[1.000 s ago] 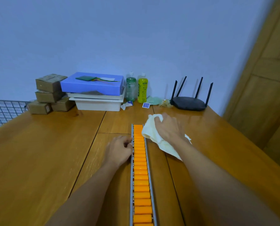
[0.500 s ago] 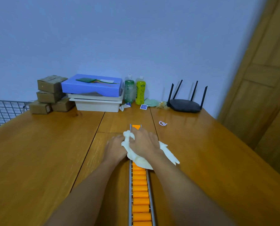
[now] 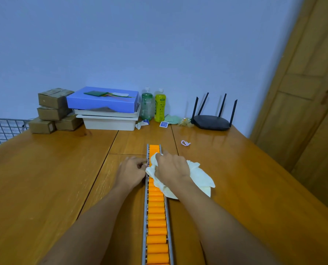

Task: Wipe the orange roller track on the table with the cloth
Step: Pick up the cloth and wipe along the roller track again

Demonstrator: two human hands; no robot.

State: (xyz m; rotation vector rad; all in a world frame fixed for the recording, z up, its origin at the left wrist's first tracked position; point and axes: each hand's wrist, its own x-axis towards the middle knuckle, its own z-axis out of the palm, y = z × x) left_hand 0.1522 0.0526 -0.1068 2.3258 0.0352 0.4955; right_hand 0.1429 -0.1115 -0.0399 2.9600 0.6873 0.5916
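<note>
An orange roller track (image 3: 156, 222) in a metal frame runs down the middle of the wooden table (image 3: 44, 178) toward me. My right hand (image 3: 171, 167) presses a crumpled pale yellow cloth (image 3: 199, 178) onto the rollers near the track's far end. The cloth trails off to the right onto the table. My left hand (image 3: 131, 172) rests against the track's left rail, fingers curled at the metal edge, just beside the cloth.
At the back stand brown cardboard boxes (image 3: 52, 109), a blue box on white trays (image 3: 105, 109), two bottles (image 3: 153, 106) and a black router (image 3: 212, 119). A small pink loop (image 3: 185, 143) lies right of the track's far end. A wire grid (image 3: 0, 129) is at far left.
My right hand with the cloth came from the right of the track onto the rollers, then shifted a little along them. The left hand stayed at the left rail.
</note>
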